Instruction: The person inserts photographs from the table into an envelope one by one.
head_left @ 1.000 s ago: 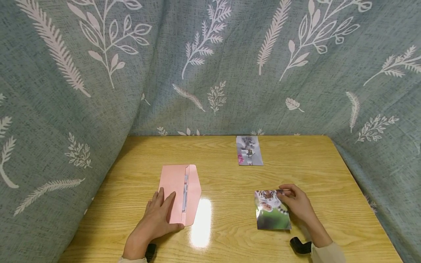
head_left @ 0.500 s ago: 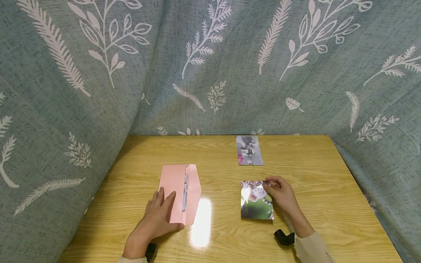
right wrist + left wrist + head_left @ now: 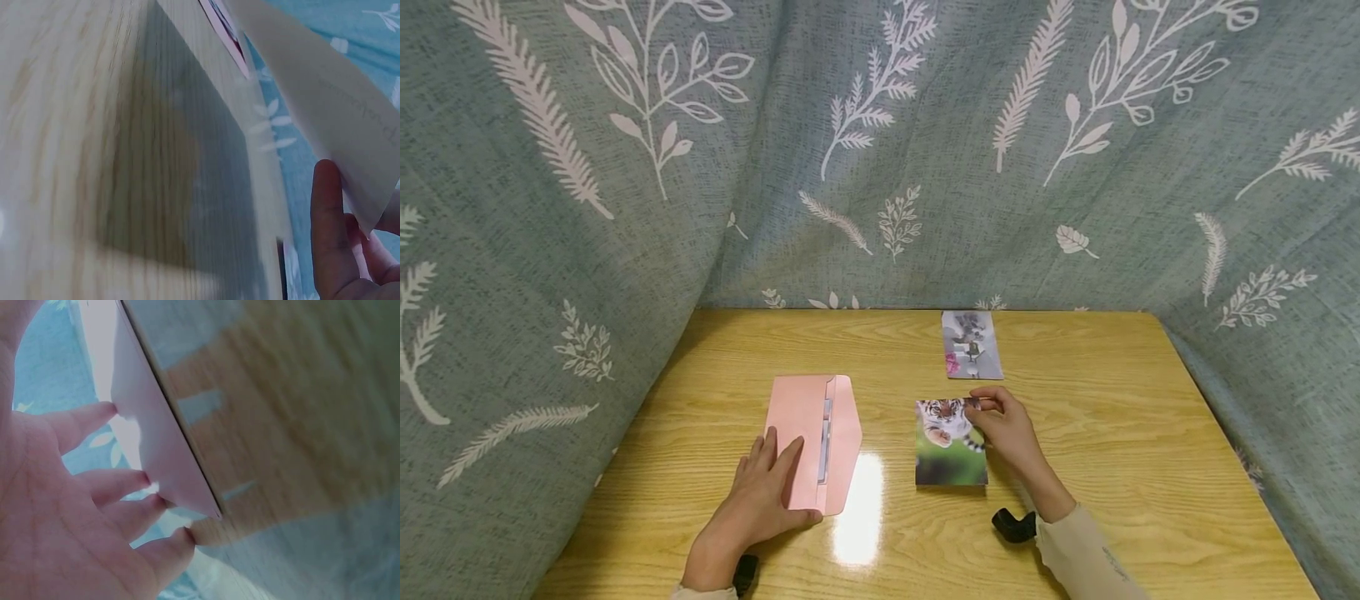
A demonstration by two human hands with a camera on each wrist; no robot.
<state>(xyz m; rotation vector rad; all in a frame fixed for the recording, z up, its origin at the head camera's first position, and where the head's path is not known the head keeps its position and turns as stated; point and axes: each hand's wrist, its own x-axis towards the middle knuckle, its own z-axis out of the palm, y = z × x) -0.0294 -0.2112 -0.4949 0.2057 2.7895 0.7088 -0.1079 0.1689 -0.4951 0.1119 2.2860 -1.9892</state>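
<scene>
A square tiger photo [image 3: 951,446] is above the middle of the counter [image 3: 1120,400], just to the right of a pink envelope [image 3: 793,408] and apart from it. The right hand [image 3: 1013,429] pinches the photo by its upper right corner between thumb and fingers. The right wrist view shows its pale back, with faint handwriting, tilted clear of the wood and a broad shadow below. The envelope lies flat, its flap unfolded to the right, with a strip of grey card [image 3: 824,442] showing at the mouth. The left hand [image 3: 760,492] is spread wide, fingertips resting on the envelope and thumb at its near edge. Farther back, a greyish photo [image 3: 972,346] with a pink flower lies at the counter's far edge. Behind hangs a blue-green cloth [image 3: 947,242] printed with white leaves. A pale sleeve [image 3: 1078,550] covers the right forearm.
</scene>
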